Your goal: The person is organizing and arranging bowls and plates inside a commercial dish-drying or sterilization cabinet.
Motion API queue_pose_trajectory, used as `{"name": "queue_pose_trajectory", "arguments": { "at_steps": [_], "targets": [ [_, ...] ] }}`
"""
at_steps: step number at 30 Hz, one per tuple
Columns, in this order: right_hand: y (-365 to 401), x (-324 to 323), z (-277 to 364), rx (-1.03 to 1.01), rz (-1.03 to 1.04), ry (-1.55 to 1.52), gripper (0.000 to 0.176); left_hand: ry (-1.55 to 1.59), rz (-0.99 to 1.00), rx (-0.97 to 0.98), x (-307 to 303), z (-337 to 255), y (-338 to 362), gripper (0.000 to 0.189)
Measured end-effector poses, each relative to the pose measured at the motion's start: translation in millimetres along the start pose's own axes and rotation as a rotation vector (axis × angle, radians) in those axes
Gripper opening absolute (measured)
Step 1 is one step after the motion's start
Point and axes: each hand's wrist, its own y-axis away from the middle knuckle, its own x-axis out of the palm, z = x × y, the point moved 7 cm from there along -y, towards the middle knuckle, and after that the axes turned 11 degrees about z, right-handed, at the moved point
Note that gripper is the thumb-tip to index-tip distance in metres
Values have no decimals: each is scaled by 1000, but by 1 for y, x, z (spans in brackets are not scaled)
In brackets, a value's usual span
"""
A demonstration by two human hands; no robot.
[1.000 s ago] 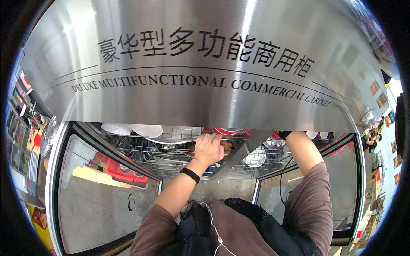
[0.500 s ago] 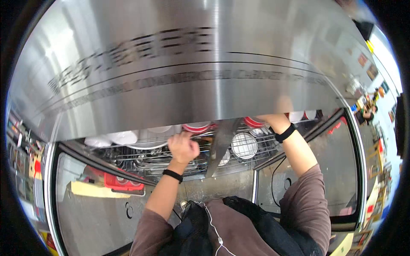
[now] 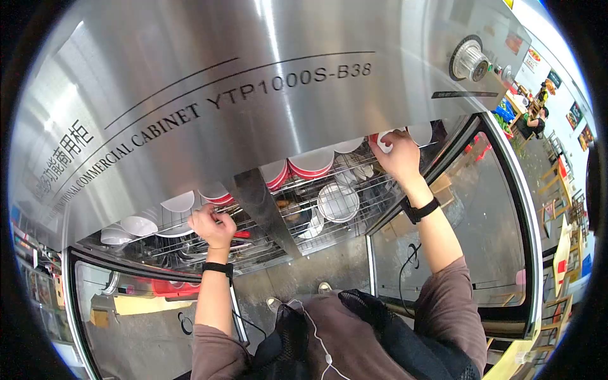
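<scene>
A steel cabinet [image 3: 158, 145] stands open before me, with bowls and dishes on its wire shelves. My right hand [image 3: 400, 157] is at the upper shelf on the right, thumb and fingers closed round the rim of a red-and-white bowl [image 3: 384, 140]. My left hand [image 3: 213, 226] is curled at the front of the same shelf, on the left of the centre post [image 3: 266, 212]. What its fingers hold, if anything, is hidden. Close by are a white bowl [image 3: 178, 201] and stacked red-and-white bowls [image 3: 217, 193]. More stacked bowls [image 3: 311, 163] sit between the hands.
Glass doors swing out at left [image 3: 139, 323] and right [image 3: 468, 253]. On the lower rack [image 3: 297, 244] lie round white dishes [image 3: 338, 202] and metal utensils. A control knob [image 3: 470, 58] juts from the cabinet front. Tables, chairs and a seated person [image 3: 535, 122] are at far right.
My view has shifted to the right, bringing the knob into sight. My left hand appears lower and further left, more curled. My right hand's fingers, hidden before behind the cabinet's edge, now show at a bowl.
</scene>
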Motion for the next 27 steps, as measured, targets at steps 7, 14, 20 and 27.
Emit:
{"name": "queue_pose_trajectory", "arguments": {
  "at_steps": [7, 14, 20, 27],
  "targets": [
    [-9, 37, -30, 34, 86, -67, 28, -3, 16, -22, -4, -3, -4, 35],
    [-4, 21, -13, 11, -43, -130, 21, 24, 73, -41, -7, -3, -4, 37],
    [11, -28, 53, -287, -223, -106, 15, 47, 33, -1, -7, -4, -4, 38],
    [17, -32, 119, -419, -153, -113, 17, 114, 76, 40, -9, 0, -6, 38]
  ]
}}
